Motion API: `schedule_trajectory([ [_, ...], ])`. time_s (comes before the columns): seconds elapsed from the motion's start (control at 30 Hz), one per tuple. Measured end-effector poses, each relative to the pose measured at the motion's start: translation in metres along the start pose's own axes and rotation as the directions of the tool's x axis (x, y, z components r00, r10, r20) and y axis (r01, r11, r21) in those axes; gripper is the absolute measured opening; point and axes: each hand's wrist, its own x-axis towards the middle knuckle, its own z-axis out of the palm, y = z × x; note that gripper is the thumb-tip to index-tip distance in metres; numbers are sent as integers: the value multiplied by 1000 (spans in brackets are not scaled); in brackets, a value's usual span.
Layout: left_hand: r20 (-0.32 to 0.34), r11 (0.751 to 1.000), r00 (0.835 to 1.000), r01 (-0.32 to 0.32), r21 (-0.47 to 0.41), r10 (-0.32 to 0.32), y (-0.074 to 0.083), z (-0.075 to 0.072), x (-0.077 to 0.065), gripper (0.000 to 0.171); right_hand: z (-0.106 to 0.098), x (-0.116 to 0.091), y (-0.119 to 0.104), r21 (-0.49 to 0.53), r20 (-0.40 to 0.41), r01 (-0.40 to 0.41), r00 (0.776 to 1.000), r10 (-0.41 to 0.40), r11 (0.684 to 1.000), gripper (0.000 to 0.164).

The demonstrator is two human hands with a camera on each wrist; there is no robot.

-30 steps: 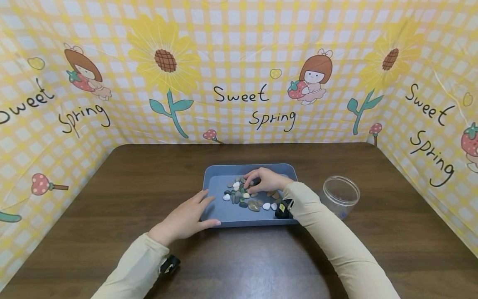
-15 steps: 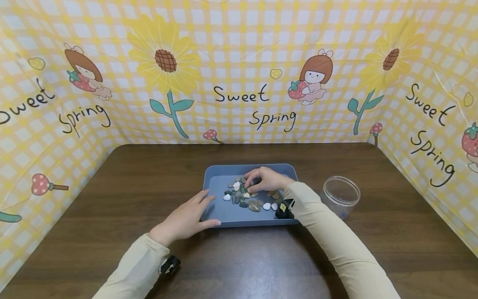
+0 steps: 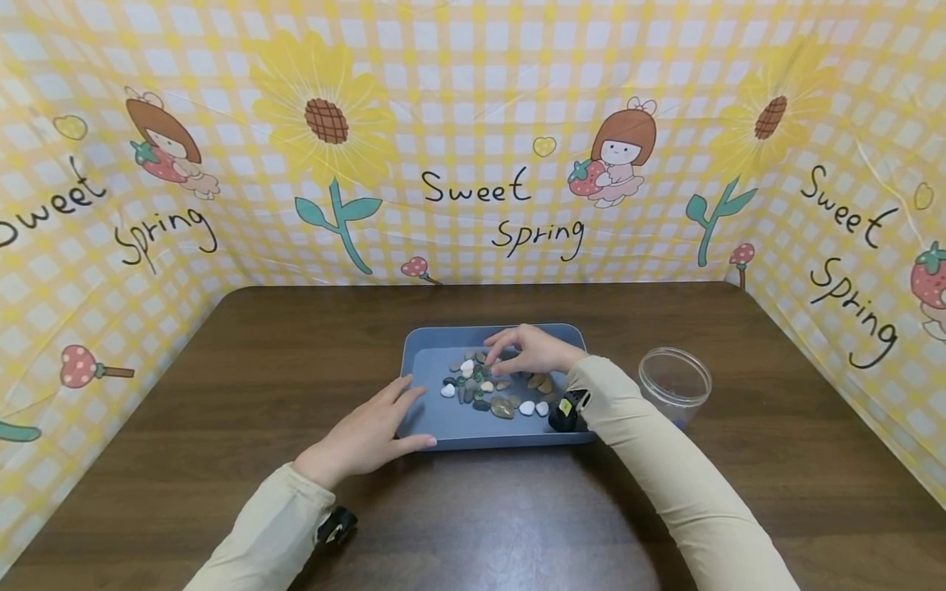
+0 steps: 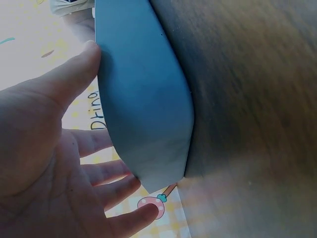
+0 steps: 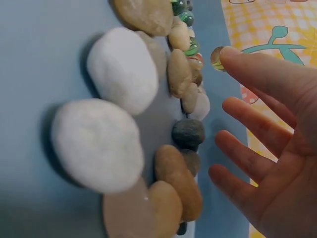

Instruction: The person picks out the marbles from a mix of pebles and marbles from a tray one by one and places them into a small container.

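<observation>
A blue tray holds a spread of pebbles in white, grey and brown, with glass marbles among them. Over the pebbles, my right hand pinches a clear marble with a yellowish swirl; its other fingers are loosely spread. The right wrist view shows that marble at the thumb tip, above the row of stones. My left hand lies at the tray's left front corner, fingers extended. In the left wrist view its thumb touches the tray's rim and the other fingers reach along the tray's far side.
To the right of the tray stands a clear round jar without a lid, some small bluish things near its bottom. Under everything is a dark wooden table. A yellow checked cloth rises around the table's back and sides.
My right hand has risen slightly from the pebbles and shifted a little to the right, with the marble at its fingertips. The left hand stays in place on the tray.
</observation>
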Motion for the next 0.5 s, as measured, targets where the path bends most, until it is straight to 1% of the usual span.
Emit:
schedule_trajectory([
  [0.3, 0, 1000, 1000, -4, -9, 4, 0, 0, 0, 71, -6, -4, -8, 40, -17, 28, 999, -28, 999, 19],
  [0.5, 7, 1000, 1000, 2, -18, -2, 0, 0, 0, 71, -10, -8, -10, 14, -37, 55, 998, -54, 998, 21],
])
